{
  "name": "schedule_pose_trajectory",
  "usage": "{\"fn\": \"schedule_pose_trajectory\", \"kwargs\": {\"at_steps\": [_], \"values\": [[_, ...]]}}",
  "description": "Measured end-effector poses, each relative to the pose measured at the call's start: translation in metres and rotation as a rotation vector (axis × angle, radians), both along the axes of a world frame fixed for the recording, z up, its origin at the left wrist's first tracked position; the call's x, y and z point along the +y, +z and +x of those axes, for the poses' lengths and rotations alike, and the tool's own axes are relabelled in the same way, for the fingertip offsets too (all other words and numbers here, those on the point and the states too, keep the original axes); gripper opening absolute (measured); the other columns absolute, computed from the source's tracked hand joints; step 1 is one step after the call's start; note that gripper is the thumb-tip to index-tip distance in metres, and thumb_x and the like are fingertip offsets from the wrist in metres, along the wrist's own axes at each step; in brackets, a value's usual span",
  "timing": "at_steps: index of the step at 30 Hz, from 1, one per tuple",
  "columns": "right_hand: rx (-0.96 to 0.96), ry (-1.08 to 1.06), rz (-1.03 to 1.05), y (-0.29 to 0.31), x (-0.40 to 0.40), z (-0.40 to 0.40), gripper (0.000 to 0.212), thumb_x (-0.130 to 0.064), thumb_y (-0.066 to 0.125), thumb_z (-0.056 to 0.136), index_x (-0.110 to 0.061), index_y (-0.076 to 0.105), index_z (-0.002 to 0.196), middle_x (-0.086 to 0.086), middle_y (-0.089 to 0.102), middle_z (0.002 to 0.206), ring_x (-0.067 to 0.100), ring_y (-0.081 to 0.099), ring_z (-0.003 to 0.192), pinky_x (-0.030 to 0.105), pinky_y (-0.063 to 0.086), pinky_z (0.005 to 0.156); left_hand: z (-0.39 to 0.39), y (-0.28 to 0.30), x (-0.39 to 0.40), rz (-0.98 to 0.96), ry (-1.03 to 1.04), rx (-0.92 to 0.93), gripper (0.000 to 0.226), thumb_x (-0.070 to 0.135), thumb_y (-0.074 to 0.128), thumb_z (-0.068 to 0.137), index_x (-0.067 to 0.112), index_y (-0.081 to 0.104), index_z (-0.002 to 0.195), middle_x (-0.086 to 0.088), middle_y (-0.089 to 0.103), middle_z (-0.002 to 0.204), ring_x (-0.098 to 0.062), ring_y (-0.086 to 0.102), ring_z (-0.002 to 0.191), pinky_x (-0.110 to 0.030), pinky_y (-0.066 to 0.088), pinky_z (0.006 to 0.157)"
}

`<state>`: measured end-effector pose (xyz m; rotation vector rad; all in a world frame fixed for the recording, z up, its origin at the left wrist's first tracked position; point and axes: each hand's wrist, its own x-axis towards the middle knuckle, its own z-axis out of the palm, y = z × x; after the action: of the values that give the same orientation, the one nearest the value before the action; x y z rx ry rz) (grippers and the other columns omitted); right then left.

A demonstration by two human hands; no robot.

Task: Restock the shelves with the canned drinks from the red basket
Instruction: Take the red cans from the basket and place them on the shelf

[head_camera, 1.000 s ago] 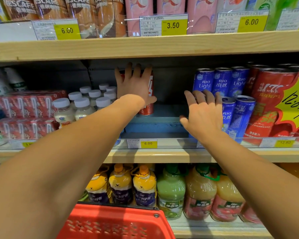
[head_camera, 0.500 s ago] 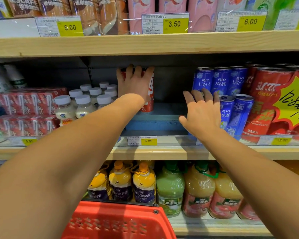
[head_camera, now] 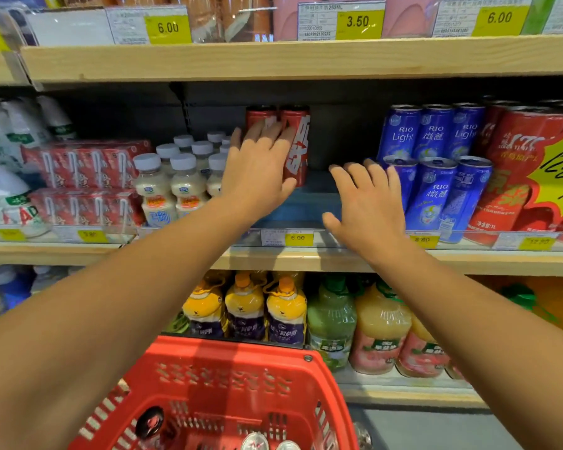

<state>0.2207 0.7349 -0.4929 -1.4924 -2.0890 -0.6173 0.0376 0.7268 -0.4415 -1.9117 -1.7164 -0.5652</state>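
We see a red basket (head_camera: 241, 378) at the bottom of the view, its mesh walls and near rim facing us. Inside it, the silver tops of a few cans (head_camera: 255, 441) show at the lower edge, and a dark round shape lies to their left, too blurred to name.

Above the basket runs the middle shelf (head_camera: 306, 259), a pale wooden board with a clear plastic lip holding yellow price tags. Two red cans (head_camera: 298, 144) stand upright on it, side by side and far back, long axis vertical, tops toward the shelf above. Our left hand (head_camera: 257, 177) is spread in front of them with straight, fanned fingers; its edges are blurred, and we cannot tell whether the fingertips touch the cans. It holds nothing. Our right hand (head_camera: 368, 203) hovers to the right of the red cans, fingers straight and apart, also holding nothing.

Between the red cans and a block of blue cans (head_camera: 434, 164) to their right lies a bare stretch of blue shelf liner, open from the back wall to the lip. Left of the red cans stand small white-capped bottles (head_camera: 182, 180). Below the middle shelf, juice bottles (head_camera: 330, 315) line the lower shelf behind the basket.
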Motion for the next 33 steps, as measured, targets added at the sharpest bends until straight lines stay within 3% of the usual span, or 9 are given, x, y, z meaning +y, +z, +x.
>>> {"fn": "schedule_pose_trajectory", "kwargs": {"at_steps": [6,9,12,14,18,23,28,33], "values": [[-0.001,0.090,-0.165,-0.040,-0.051,-0.026,0.076,-0.048,0.063,0.080,-0.022,0.036,0.145,0.004,0.041,0.147,0.031,0.029,0.140,0.053,0.016,0.116,-0.038,-0.060,-0.067,-0.064,-0.177,-0.120,0.072,0.037,0.066,0.086,0.009,0.039,0.146,-0.009,0.044,0.148,-0.030,0.036,0.138,-0.044,0.025,0.115],[-0.008,0.131,-0.218,-0.062,-0.078,-0.038,0.077,-0.051,0.065,0.076,-0.019,0.041,0.142,0.005,0.047,0.142,0.032,0.036,0.135,0.052,0.025,0.112,-0.056,-0.094,-0.100,-0.142,-0.208,-0.169,0.074,0.041,0.065,0.083,0.009,0.042,0.145,-0.013,0.045,0.148,-0.033,0.038,0.138,-0.047,0.028,0.115],[0.020,0.196,-0.245,-0.086,-0.105,-0.051,0.076,-0.052,0.060,0.070,-0.015,0.050,0.135,0.008,0.054,0.133,0.034,0.048,0.122,0.050,0.035,0.104,-0.074,-0.125,-0.131,-0.189,-0.229,-0.225,0.075,0.046,0.060,0.079,0.006,0.048,0.141,-0.016,0.050,0.143,-0.034,0.044,0.133,-0.041,0.029,0.114],[0.042,0.233,-0.308,-0.103,-0.124,-0.060,0.078,-0.054,0.056,0.068,-0.017,0.050,0.136,0.006,0.053,0.134,0.032,0.048,0.122,0.051,0.036,0.104,-0.085,-0.147,-0.153,-0.234,-0.239,-0.251,0.074,0.044,0.061,0.078,0.005,0.050,0.139,-0.017,0.052,0.141,-0.033,0.047,0.131,-0.036,0.028,0.113],[0.030,0.306,-0.428,-0.142,-0.161,-0.075,0.079,-0.052,0.060,0.068,-0.015,0.050,0.137,0.008,0.053,0.134,0.032,0.048,0.123,0.048,0.038,0.104,-0.113,-0.194,-0.187,-0.424,-0.238,-0.287,0.076,0.044,0.065,0.080,0.009,0.044,0.144,-0.017,0.048,0.145,-0.033,0.044,0.134,-0.041,0.034,0.113],[-0.030,0.355,-0.635,-0.189,-0.189,-0.089,0.078,-0.049,0.061,0.072,-0.013,0.047,0.140,0.009,0.050,0.138,0.032,0.045,0.127,0.041,0.034,0.110,-0.141,-0.243,-0.217,-0.622,-0.219,-0.284,0.076,0.043,0.066,0.083,0.015,0.037,0.148,-0.008,0.042,0.151,-0.027,0.039,0.138,-0.037,0.031,0.115],[-0.086,0.368,-0.835,-0.228,-0.198,-0.104,0.080,-0.043,0.065,0.080,-0.017,0.032,0.148,0.005,0.038,0.148,0.030,0.035,0.135,0.040,0.032,0.112,-0.160,-0.279,-0.228,-0.834,-0.227,-0.272,0.079,0.045,0.066,0.085,0.021,0.030,0.151,-0.002,0.036,0.155,-0.021,0.033,0.142,-0.039,0.030,0.114],[-0.099,0.417,-1.016,-0.269,-0.205,-0.136,0.081,-0.041,0.069,0.081,-0.014,0.032,0.149,0.009,0.039,0.146,0.033,0.041,0.129,0.042,0.037,0.106,-0.190,-0.305,-0.235,-0.916,-0.237,-0.296,0.080,0.040,0.074,0.081,0.015,0.038,0.147,-0.009,0.044,0.149,-0.026,0.041,0.136,-0.036,0.033,0.113]]}}
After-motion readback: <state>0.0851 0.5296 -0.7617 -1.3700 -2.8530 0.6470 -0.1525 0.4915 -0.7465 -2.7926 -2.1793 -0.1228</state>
